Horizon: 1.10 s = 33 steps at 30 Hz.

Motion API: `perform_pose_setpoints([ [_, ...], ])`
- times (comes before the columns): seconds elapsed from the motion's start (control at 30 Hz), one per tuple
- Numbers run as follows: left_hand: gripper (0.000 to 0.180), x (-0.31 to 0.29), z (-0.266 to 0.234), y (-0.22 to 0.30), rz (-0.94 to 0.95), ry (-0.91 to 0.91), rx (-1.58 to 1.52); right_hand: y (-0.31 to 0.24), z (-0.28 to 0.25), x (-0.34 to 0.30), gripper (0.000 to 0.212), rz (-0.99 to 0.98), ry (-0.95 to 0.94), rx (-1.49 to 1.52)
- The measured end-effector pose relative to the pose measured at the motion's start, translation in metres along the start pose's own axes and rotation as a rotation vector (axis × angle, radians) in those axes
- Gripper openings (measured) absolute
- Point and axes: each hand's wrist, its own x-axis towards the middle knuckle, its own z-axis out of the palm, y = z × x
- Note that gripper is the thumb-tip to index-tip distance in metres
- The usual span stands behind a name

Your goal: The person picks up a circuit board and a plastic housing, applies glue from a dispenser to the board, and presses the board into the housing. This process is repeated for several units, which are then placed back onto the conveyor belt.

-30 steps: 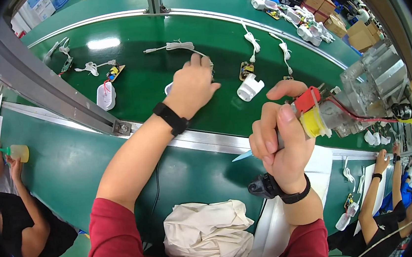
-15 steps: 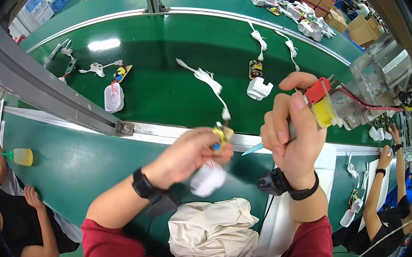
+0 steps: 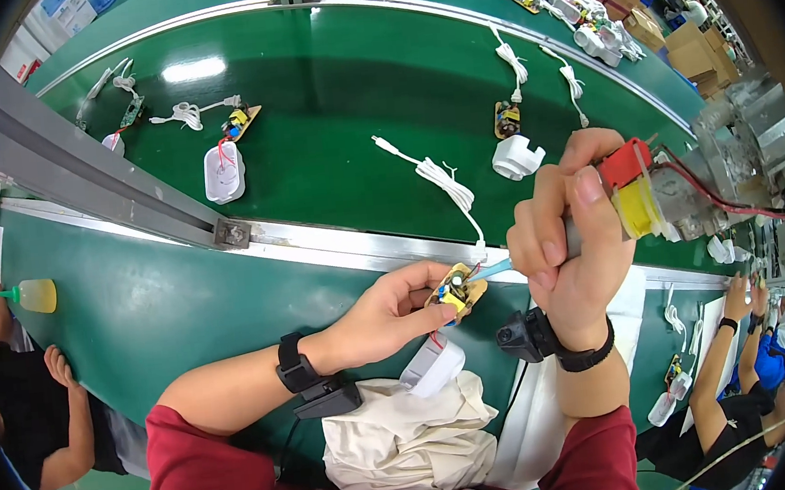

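My left hand (image 3: 385,314) pinches a small circuit board (image 3: 455,293) with yellow and blue parts between thumb and fingers. Red wires run from the board to a white plastic housing (image 3: 433,366) hanging below it, and a bundled white cable (image 3: 448,183) leads from the board onto the green belt. My right hand (image 3: 572,223) is wrapped around a hand tool (image 3: 636,198) with a red switch, a yellow band and a clear bulky rear part. Its pale blue tapered tip (image 3: 491,270) reaches the board's upper edge; whether it touches cannot be made out.
Along the green belt (image 3: 327,157) lie more boards with white housings (image 3: 224,172) and cables. A metal post (image 3: 120,158) rises at left. A cream cloth (image 3: 411,437) lies before me, a bottle of yellow liquid (image 3: 37,296) stands at left. Other people sit on both sides.
My left hand has moved slightly right and turned the board face up. The tool's blue tip now meets the board's edge. The things on the belt appear shifted a little.
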Motion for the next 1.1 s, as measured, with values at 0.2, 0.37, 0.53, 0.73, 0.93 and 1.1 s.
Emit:
perform_pose_setpoints([
  [0.2, 0.034, 0.0, -0.001, 0.0, 0.045, -0.015, -0.02, 0.001, 0.003, -0.002, 0.02, 0.032, -0.016, 0.057],
  [0.37, 0.035, -0.001, -0.004, -0.001, 0.054, -0.039, -0.015, 0.006, 0.001, -0.004, 0.02, 0.007, -0.072, 0.054],
  [0.53, 0.036, -0.003, -0.006, -0.001, 0.042, -0.047, -0.022, 0.007, 0.002, -0.002, 0.021, 0.013, -0.097, 0.059],
  [0.73, 0.036, -0.004, -0.007, -0.001, 0.057, -0.036, -0.023, 0.005, 0.005, -0.001, 0.022, 0.028, -0.089, 0.052],
  [0.93, 0.036, -0.005, -0.007, 0.002, 0.057, -0.021, -0.003, 0.003, 0.008, 0.0, 0.022, 0.048, -0.076, 0.071],
  [1.1, 0.038, -0.005, -0.008, 0.0, 0.073, -0.034, -0.008, 0.001, 0.011, 0.0, 0.022, 0.065, -0.014, 0.146],
])
